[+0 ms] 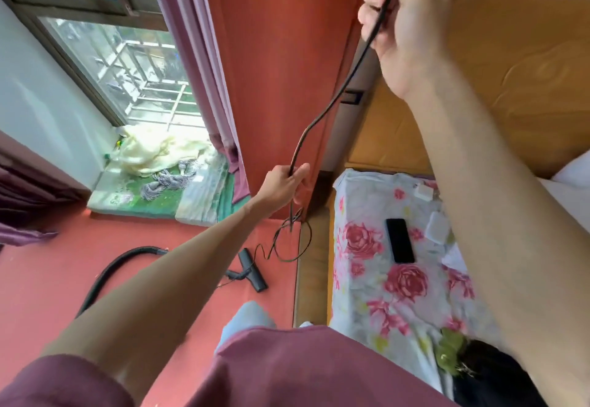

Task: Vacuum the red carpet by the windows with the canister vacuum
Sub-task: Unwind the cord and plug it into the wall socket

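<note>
Red carpet [48,279] below the window [127,65]; hose [105,274] and floor nozzle [252,274] lie on it, canister out of view. Our left hand [284,184] grips the power cord [332,100] low, our right hand [405,23] grips it high. We judge the cord is being sorted; next, find a socket. Loose loops near the bed [314,279] may snag; a phone [399,240] lies on it

Daylight comes through a dark-framed window [105,46] at upper left, set in a white wall [41,100]. A purple curtain [191,55] hangs along its right edge, against a red-brown wall panel [281,55]. Below the window, a green-covered sill [127,197] meets the red carpet [48,279]. At right, a wooden headboard [517,55] rises behind a floral cloth [376,279].
</note>
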`<move>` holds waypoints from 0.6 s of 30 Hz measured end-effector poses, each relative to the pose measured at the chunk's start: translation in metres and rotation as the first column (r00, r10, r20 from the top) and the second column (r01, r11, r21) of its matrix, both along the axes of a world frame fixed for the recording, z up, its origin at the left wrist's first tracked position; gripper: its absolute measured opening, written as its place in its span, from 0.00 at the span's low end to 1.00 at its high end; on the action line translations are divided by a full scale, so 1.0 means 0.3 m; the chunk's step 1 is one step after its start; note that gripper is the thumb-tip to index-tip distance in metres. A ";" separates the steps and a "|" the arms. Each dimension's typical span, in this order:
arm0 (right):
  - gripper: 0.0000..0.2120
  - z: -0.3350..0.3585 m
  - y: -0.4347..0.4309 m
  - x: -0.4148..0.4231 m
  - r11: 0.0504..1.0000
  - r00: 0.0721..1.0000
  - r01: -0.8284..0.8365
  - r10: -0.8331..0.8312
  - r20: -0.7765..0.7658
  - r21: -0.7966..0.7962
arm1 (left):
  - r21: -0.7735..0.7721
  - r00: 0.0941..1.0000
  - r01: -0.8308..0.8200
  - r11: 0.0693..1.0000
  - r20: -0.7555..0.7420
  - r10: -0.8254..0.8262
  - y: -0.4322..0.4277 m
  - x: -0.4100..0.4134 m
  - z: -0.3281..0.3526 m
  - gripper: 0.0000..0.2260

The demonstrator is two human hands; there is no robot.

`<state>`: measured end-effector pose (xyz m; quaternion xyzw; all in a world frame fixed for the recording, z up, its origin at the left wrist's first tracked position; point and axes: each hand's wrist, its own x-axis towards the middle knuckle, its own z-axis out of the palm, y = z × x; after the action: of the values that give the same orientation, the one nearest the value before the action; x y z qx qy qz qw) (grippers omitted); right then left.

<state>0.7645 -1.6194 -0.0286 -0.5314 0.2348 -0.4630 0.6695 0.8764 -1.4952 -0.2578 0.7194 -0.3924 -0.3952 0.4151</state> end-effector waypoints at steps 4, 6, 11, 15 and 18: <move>0.20 -0.129 -0.169 -0.041 0.980 0.965 0.185 -0.168 -0.199 0.068 | 0.146 0.998 0.051 0.988 0.027 -0.055 -0.042 0.052 -0.031 0.25; 0.19 -0.205 -0.232 -0.040 0.974 0.914 0.212 -0.166 -0.370 0.085 | 0.193 0.994 0.108 0.975 0.005 -0.111 -0.071 0.071 -0.043 0.25; 0.17 -0.390 -0.365 -0.049 0.966 0.633 0.229 -0.055 -0.772 0.119 | 0.152 0.949 0.310 0.938 -0.107 -0.296 -0.211 0.041 0.066 0.25; 0.15 -0.569 -0.443 -0.117 0.981 0.496 0.122 0.074 -0.865 0.153 | 0.016 0.932 0.362 0.932 -0.011 -0.362 -0.352 0.024 0.190 0.24; 0.13 -0.682 -0.465 -0.162 0.902 0.622 0.162 0.222 -0.751 0.401 | 0.008 0.889 0.443 0.896 0.126 -0.441 -0.446 0.015 0.251 0.23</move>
<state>0.7159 -1.7588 -0.2331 -0.5212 0.5891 -0.1097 0.6077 0.8809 -1.6290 -0.1826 0.6300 -0.5750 -0.4294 0.2968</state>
